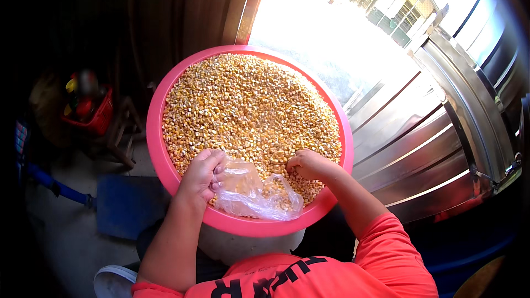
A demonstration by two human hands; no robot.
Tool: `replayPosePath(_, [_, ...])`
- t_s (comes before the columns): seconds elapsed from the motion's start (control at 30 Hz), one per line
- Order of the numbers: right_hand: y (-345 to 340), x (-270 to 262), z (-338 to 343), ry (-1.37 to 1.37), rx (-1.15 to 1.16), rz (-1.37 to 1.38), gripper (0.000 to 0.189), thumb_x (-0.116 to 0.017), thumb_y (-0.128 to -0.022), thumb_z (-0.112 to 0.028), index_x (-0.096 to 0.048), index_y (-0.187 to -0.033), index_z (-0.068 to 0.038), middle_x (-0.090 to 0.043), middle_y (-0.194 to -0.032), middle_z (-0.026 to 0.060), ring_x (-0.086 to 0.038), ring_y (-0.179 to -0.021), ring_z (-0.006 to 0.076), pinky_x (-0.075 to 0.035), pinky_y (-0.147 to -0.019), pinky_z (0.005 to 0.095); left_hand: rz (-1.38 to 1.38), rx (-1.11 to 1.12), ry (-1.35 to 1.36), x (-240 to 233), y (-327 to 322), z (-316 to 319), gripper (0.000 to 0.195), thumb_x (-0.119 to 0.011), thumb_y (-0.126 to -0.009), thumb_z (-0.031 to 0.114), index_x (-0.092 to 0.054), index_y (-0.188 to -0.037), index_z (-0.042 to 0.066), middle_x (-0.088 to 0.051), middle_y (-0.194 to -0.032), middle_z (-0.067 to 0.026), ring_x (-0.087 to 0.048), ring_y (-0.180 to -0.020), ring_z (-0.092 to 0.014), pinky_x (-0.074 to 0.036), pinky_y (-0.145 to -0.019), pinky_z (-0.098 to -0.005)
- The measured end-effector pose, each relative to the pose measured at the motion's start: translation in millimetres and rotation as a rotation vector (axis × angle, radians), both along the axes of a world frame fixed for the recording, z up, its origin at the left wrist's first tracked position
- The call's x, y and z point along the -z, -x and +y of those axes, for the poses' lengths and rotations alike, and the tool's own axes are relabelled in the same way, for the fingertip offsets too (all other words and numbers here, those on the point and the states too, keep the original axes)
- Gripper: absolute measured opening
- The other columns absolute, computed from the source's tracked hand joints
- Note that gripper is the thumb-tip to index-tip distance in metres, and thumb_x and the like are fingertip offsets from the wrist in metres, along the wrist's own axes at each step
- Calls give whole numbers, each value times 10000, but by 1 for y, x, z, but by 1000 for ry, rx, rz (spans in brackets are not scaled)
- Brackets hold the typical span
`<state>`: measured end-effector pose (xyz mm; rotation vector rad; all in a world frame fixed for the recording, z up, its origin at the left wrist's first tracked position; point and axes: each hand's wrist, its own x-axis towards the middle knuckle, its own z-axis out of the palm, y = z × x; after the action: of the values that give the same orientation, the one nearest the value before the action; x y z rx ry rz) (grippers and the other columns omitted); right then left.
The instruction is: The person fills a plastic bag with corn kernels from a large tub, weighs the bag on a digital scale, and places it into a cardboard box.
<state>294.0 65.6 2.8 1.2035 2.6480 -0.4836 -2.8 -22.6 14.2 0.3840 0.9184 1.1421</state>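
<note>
A large round pink basin (159,149) is heaped with dried corn kernels (248,103). My left hand (203,173) is closed on the edge of a clear plastic bag (248,196), over the near left part of the basin. The bag lies crumpled on the kernels near the basin's front rim, and some kernels show through or beside its right part. To the right of the bag, my right hand (306,164) touches the corn with curled fingers; its fingertips are partly hidden, so whether it holds kernels cannot be told.
A red plastic basket (99,118) with assorted items stands on a wooden stool (122,149) at the left. Nearer is a blue flat-topped object (128,205). Shiny metal panels (414,165) flank the basin at the right. A bright doorway opens beyond it.
</note>
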Motion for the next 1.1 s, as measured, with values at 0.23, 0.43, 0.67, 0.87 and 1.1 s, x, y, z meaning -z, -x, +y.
replayPosePath(0.23, [48,16,37,-19,-22,253,199,-525,-716,-68,-685,-827,-113,-636,-780,139,-605,-783,320,-484,-707,415,18,43,-20,-1,2,2,138,-500,-915,207,-436,-822,129,-398,-609,31,-301,-422,-42,-223,-352,-194])
replayPosePath(0.43, [57,-6,25,-177,2,497,178,-525,-778,-75,-677,-863,-113,-625,-882,123,-602,-820,316,-489,-753,392,14,-2,-6,-1,5,2,117,-501,-910,193,-447,-829,128,-400,-608,33,-316,-416,-36,-227,-341,-186])
replayPosePath(0.67, [57,-4,6,-339,270,276,212,-519,-868,-214,-550,-1003,-53,-594,-864,164,-602,-814,334,-475,-706,425,7,-41,-81,-6,10,4,137,-524,-903,184,-438,-806,140,-407,-600,45,-323,-406,-26,-227,-327,-170])
replayPosePath(0.87, [75,2,-12,-217,340,107,267,-462,-899,-299,-519,-927,-39,-614,-866,188,-600,-802,380,-471,-699,469,45,-83,-116,-11,20,4,142,-542,-899,193,-447,-807,142,-406,-594,56,-319,-407,-17,-219,-335,-168])
replayPosePath(1.1, [61,11,0,-113,383,263,280,-532,-876,-298,-551,-864,-19,-609,-777,218,-586,-758,399,-451,-675,462,42,-71,-111,-4,19,8,110,-537,-907,210,-488,-832,145,-406,-592,61,-320,-409,-14,-218,-338,-170])
